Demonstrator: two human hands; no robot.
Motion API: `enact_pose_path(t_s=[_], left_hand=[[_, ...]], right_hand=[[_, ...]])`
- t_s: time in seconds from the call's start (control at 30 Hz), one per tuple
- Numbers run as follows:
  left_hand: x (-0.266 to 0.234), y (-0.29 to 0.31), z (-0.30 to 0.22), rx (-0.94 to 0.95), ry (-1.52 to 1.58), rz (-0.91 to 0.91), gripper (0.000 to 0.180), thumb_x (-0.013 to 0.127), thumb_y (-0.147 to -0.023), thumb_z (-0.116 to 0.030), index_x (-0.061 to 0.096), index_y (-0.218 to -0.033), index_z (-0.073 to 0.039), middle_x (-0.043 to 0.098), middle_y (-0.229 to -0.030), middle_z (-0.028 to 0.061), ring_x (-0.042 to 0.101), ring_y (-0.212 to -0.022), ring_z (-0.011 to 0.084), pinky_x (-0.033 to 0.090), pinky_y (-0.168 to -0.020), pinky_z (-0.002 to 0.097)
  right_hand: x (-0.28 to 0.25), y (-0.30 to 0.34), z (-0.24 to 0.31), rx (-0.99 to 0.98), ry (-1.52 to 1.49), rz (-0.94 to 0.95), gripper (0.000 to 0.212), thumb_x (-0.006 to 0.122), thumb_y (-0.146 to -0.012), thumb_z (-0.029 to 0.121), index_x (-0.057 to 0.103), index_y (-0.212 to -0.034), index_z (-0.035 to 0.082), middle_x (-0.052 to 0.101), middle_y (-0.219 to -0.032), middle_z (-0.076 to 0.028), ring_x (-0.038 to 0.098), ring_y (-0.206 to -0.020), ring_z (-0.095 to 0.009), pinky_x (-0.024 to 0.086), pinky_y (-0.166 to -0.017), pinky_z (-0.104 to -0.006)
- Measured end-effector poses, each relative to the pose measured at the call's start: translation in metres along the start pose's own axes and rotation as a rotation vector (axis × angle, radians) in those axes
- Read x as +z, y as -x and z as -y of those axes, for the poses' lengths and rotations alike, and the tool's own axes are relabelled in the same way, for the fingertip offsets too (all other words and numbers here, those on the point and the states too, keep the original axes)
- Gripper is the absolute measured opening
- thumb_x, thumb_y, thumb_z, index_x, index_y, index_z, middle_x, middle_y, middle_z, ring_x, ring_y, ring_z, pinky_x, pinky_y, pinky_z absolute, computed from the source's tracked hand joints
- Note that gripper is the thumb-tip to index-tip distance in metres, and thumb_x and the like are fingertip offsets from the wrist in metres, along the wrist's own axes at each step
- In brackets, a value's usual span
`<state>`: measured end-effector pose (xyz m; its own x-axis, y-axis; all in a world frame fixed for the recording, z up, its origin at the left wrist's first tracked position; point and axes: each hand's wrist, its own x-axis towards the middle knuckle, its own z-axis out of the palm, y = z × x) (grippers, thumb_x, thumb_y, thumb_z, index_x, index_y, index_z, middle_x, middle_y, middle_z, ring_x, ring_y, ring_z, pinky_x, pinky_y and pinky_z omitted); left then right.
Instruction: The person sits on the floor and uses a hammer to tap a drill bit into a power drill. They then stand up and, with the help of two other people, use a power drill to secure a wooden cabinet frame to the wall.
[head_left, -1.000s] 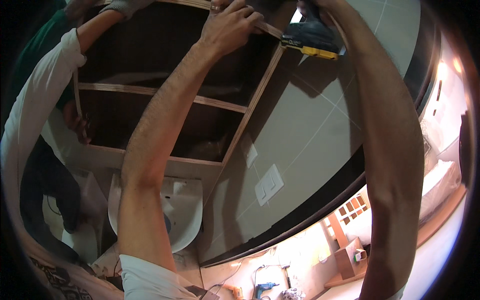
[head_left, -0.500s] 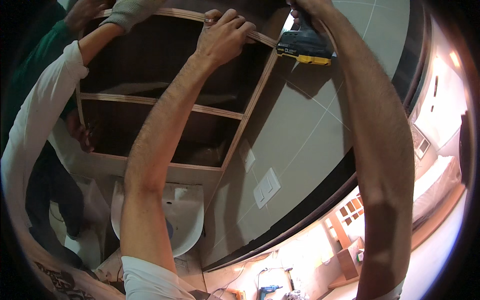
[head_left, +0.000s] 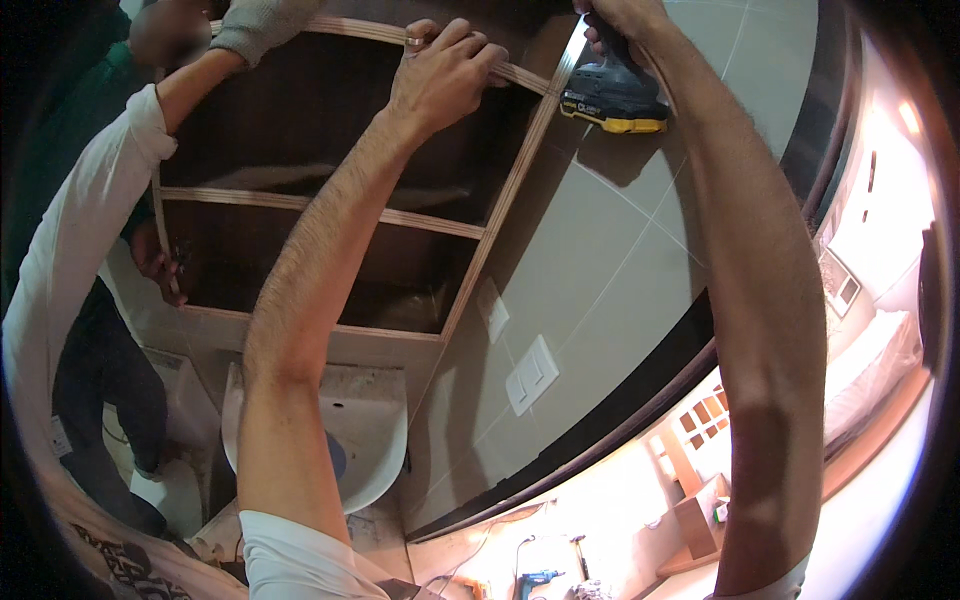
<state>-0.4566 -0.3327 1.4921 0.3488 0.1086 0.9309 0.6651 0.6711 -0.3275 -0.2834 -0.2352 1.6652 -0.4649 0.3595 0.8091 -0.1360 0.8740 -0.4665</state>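
Note:
Against the tiled wall is a dark wooden cabinet [head_left: 390,216] with open shelves and pale plywood edges. My left hand [head_left: 447,72], with a ring on one finger, has its fingers curled over the edge of an upper shelf. High up at the cabinet's right side, my right hand [head_left: 628,22] grips a cordless drill [head_left: 615,95] with a black body and a yellow-edged battery. The drill's tip is cut off by the top of the picture. A co-worker's gloved hand [head_left: 262,28] rests at the shelf's left part. Another person's bare hand [head_left: 152,262] holds the cabinet's lower left side.
Below the cabinet stands a white washbasin [head_left: 380,440]. A white switch plate [head_left: 532,375] is on the tiled wall to the right. Beyond a dark door frame, a blue power drill [head_left: 538,580] lies on the bright floor. A person in dark trousers [head_left: 105,400] stands at left.
The drill has shifted very slightly down and to the right with my right hand. My left hand keeps its hold on the shelf edge.

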Motion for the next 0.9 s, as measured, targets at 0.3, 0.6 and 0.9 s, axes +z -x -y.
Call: enact_pose_path(t_s=[0.3,0.6,0.9], left_hand=[[0.0,0.0,0.0,-0.005,0.014,0.003,0.034,0.078,-0.085,-0.015,0.074,-0.119,-0.019,0.073,-0.12,-0.003,0.059,-0.121,0.0167,0.038,-0.105,0.0482],[-0.019,-0.01,-0.009,-0.099,-0.009,0.101,0.035,0.079,-0.086,-0.031,0.066,-0.116,-0.018,0.066,-0.11,-0.0022,0.058,-0.117,0.0211,0.037,-0.102,0.0489],[-0.025,-0.023,-0.017,-0.184,0.07,0.287,0.043,0.079,-0.088,-0.023,0.06,-0.126,-0.014,0.063,-0.122,0.0039,0.055,-0.119,0.0318,0.048,-0.101,0.0502]], right_hand=[[0.001,0.003,0.002,-0.02,0.092,-0.05,0.014,0.068,-0.069,0.009,0.066,-0.068,-0.004,0.065,-0.063,-0.014,0.066,-0.051,-0.027,0.052,-0.045,-0.04],[0.003,0.007,-0.013,-0.066,0.007,0.055,0.016,0.075,-0.08,0.011,0.069,-0.081,-0.005,0.067,-0.07,-0.009,0.066,-0.057,-0.017,0.056,-0.053,-0.0302],[-0.061,0.037,0.023,0.018,-0.336,0.08,0.015,0.07,-0.083,0.008,0.071,-0.087,-0.006,0.07,-0.076,-0.016,0.07,-0.061,-0.025,0.059,-0.053,-0.0369]])
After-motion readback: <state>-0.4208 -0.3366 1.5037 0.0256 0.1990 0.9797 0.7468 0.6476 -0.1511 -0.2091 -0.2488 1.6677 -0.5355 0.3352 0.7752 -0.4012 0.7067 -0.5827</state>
